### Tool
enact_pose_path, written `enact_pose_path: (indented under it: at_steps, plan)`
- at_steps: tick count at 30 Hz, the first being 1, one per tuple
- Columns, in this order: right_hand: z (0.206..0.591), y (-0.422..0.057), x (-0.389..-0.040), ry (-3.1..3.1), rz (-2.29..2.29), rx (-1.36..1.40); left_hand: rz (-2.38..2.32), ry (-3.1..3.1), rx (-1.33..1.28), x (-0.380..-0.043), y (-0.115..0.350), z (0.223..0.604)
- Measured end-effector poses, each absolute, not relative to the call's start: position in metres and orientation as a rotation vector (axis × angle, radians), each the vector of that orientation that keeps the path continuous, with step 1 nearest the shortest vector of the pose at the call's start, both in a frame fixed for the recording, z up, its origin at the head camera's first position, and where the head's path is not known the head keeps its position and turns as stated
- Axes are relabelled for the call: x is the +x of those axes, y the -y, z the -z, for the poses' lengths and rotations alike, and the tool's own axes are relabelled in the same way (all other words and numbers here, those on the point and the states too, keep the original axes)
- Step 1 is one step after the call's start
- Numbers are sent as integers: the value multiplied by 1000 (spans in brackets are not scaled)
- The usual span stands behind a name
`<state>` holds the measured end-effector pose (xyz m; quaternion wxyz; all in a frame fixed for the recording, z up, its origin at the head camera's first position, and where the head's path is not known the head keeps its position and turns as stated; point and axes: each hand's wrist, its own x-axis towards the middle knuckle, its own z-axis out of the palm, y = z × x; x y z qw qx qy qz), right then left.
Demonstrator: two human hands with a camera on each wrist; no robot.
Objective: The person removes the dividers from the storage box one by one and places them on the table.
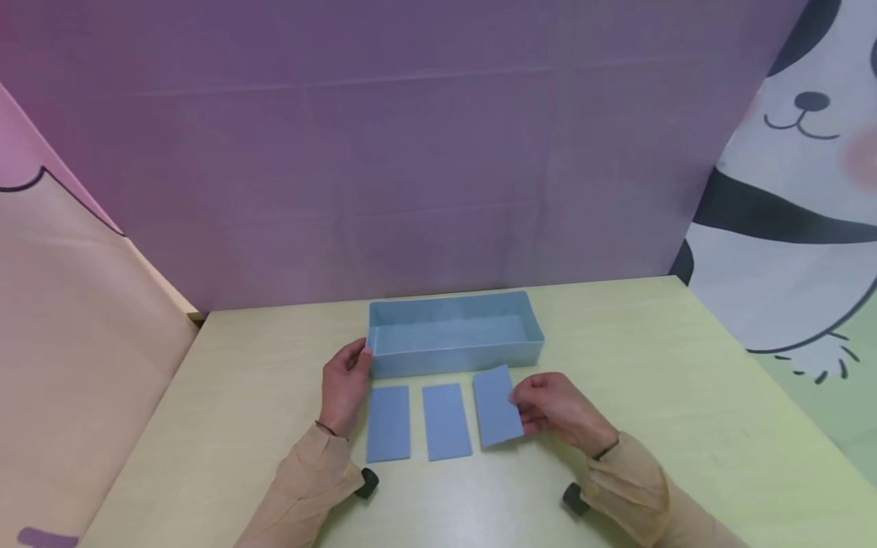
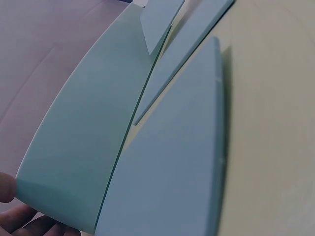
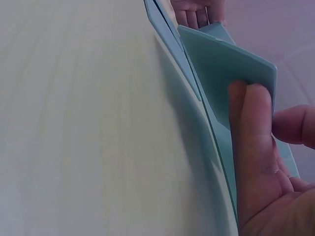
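Observation:
A long, shallow light-blue box (image 1: pixel 455 358) stands near the table's back edge. My left hand (image 1: pixel 346 384) holds the box by its left end; in the left wrist view the thumb (image 2: pixel 7 187) lies at its corner, with fingers partly out of frame. My right hand (image 1: pixel 562 407) pinches a flat blue rectangular card (image 1: pixel 496 407) by its right edge, tilted and raised off the table. The right wrist view shows fingertips (image 3: pixel 246 103) behind the card (image 3: pixel 224 64). Two matching cards, one at left (image 1: pixel 388 422) and one in the middle (image 1: pixel 447 422), lie before the box.
The pale wooden table (image 1: pixel 260 403) reaches back to a purple cloth wall (image 1: pixel 438 167). A panda-printed panel (image 1: pixel 788 251) stands on the right, and a beige panel (image 1: pixel 82 304) on the left. Beneath each wrist hangs a small black device (image 1: pixel 368 483).

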<state>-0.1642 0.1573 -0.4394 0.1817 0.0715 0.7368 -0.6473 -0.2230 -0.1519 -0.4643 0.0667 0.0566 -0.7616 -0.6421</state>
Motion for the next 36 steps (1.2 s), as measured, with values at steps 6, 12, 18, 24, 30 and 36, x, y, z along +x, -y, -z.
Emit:
enact_pose_path:
  at_steps: [6, 12, 18, 24, 30, 36]
  plan:
    - [442, -158, -164, -2084, 1810, 206, 1941, 2293, 173, -223, 151, 464]
    - [443, -159, -163, -2082, 1800, 184, 1939, 2300, 172, -222, 151, 464]
    - [445, -161, -165, -2077, 1793, 200, 1942, 2305, 167, -222, 151, 463]
    - [448, -162, -166, -2061, 1784, 203, 1948, 2304, 170, -222, 151, 463]
    - [448, -163, -167, -2068, 1759, 224, 1951, 2312, 185, -222, 151, 463]
    - [445, -162, -165, -2119, 1728, 256, 1956, 2313, 188, -221, 151, 461]
